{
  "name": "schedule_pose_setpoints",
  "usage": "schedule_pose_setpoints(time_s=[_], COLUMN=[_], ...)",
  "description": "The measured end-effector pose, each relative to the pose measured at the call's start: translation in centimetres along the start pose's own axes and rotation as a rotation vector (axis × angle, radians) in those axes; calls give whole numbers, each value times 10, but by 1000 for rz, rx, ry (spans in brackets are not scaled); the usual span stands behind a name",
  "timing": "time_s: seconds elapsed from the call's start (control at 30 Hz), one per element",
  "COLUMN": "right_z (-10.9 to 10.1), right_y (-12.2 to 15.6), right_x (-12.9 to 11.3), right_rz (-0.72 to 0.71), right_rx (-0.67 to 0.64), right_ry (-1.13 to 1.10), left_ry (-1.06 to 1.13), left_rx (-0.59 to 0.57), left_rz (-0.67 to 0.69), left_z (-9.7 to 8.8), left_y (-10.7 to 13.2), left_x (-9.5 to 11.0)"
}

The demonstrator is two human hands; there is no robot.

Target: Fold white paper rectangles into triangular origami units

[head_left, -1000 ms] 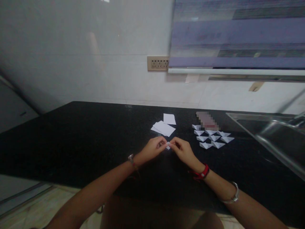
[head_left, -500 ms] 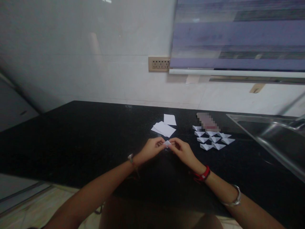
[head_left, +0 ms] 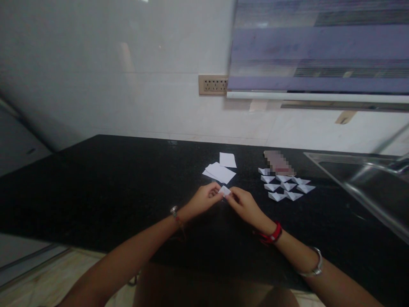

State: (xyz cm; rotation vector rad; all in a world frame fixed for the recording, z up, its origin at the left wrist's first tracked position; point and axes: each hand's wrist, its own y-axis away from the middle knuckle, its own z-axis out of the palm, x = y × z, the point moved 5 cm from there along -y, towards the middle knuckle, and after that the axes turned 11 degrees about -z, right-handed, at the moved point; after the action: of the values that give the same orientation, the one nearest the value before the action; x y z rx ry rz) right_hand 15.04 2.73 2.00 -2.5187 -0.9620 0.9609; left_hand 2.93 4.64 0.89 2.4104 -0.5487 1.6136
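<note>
A small folded piece of white paper (head_left: 225, 190) is held between my two hands, just above the black countertop. The fingers of my left hand (head_left: 206, 198) pinch its left side. On the other side my right hand (head_left: 244, 202) grips it between thumb and fingers. Beyond the hands lie several flat white paper sheets (head_left: 221, 172), overlapping, with one sheet (head_left: 227, 160) behind them. To the right sit several folded paper boats (head_left: 288, 186) in loose rows.
The black countertop (head_left: 111, 183) runs along a tiled wall. A partly blurred, flat pinkish object (head_left: 277, 162) lies behind the folded papers. At the right is a metal sink (head_left: 361, 179). A socket strip (head_left: 213, 85) and a purple striped panel (head_left: 306, 51) are on the wall.
More of the folded paper shows between my fingers now. My right-hand fingers have shifted slightly off its top, to the right. The sheets and folded boats stay put.
</note>
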Motion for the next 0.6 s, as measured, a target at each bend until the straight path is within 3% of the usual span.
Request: schedule_pose_setpoints(time_s=[0.17, 0.4, 0.6], right_z=[0, -3, -8], right_y=[1, 1, 2], right_x=[3, 10, 10], right_rz=[2, 41, 11], right_rx=[-17, 15, 30], right_ry=[-2, -118, -78], left_ry=[10, -221, -309], left_rx=[20, 40, 40], left_rz=[-3, 68, 138], left_z=[-3, -5, -2], left_y=[-1, -1, 1], left_x=[2, 0, 4])
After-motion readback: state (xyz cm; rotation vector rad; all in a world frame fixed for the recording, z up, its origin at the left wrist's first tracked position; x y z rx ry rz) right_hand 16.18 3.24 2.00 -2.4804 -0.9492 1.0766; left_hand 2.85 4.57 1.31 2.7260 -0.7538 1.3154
